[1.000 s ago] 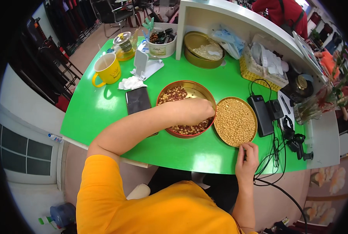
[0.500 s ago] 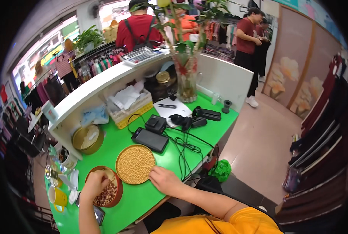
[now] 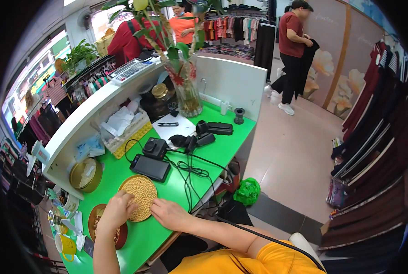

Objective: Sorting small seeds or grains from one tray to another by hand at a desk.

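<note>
A round gold-rimmed tray (image 3: 142, 186) full of pale yellow beans, like soybeans, sits on the green desktop. My left hand (image 3: 117, 208) is over the tray's left side, its fingers bent together at the beans; anything between them is too small to make out. With its fingers pressed together, my right hand (image 3: 169, 214) grips the tray's right rim. To the left, a reddish-brown bowl (image 3: 121, 238) holds mixed dark and pale beans, partly covered by my left hand and forearm.
A black power bank (image 3: 150, 168), a boxy black device (image 3: 155, 148) and tangled cables (image 3: 192, 170) lie beyond the tray. A gold tin (image 3: 86, 180) and a yellow mug (image 3: 66, 244) stand left. A glass vase (image 3: 185, 98) stands farther back. A person (image 3: 293, 41) holds dark clothing.
My left hand has moved from the bowl of mixed beans to the tray of yellow beans on its right. My right hand stays at the tray's rim. The view has shifted.
</note>
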Available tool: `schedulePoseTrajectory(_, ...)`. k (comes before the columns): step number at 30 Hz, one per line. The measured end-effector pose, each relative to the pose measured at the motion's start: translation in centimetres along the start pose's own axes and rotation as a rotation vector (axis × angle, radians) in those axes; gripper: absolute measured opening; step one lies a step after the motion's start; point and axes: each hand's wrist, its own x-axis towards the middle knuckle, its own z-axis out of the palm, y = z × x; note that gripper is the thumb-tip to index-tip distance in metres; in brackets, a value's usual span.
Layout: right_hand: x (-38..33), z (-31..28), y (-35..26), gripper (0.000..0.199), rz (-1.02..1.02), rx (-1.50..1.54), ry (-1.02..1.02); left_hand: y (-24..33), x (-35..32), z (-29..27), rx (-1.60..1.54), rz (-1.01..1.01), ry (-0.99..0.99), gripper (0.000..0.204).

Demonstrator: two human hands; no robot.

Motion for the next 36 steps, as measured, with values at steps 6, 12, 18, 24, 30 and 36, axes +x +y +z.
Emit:
schedulePoseTrajectory(6, -0.4, -0.4, 1.9, 0.008, 0.029, 0.059, 0.035, 10.8, 1.9, -1.4, -0.807, 0.505, 0.225, 0.064)
schedulePoseTrajectory(12, 0.2, 0.5, 0.6, 0.007, -0.023, 0.062, -0.018, 18.1, -7.3, -4.9, -1.63, 0.717, 0.404, 0.076)
schedulePoseTrajectory(18, 0.7, -0.8, 0.6, 0.005, 0.092, 0.106, -0.028, 16.5, -18.0, -6.5, -1.325, 0.554, 0.556, 0.06)
schedulePoseTrajectory(24, 0.8, -0.8, -0.7, 0.005, 0.094, 0.124, -0.089, 17.3, -22.1, -5.4, -1.135, 0.169, 0.715, 0.049)
schedulePoseTrajectory(30, 1.1, -0.9, -0.7, 0.007, 0.162, 0.063, -0.106, 13.3, -21.9, -3.7, -1.123, -0.027, 0.673, 0.038)
schedulePoseTrajectory(36, 0.9, -0.8, -0.7, 0.006, 0.134, 0.018, -0.104, -0.7, -9.9, -6.4, -0.735, -0.255, 0.414, 0.027)
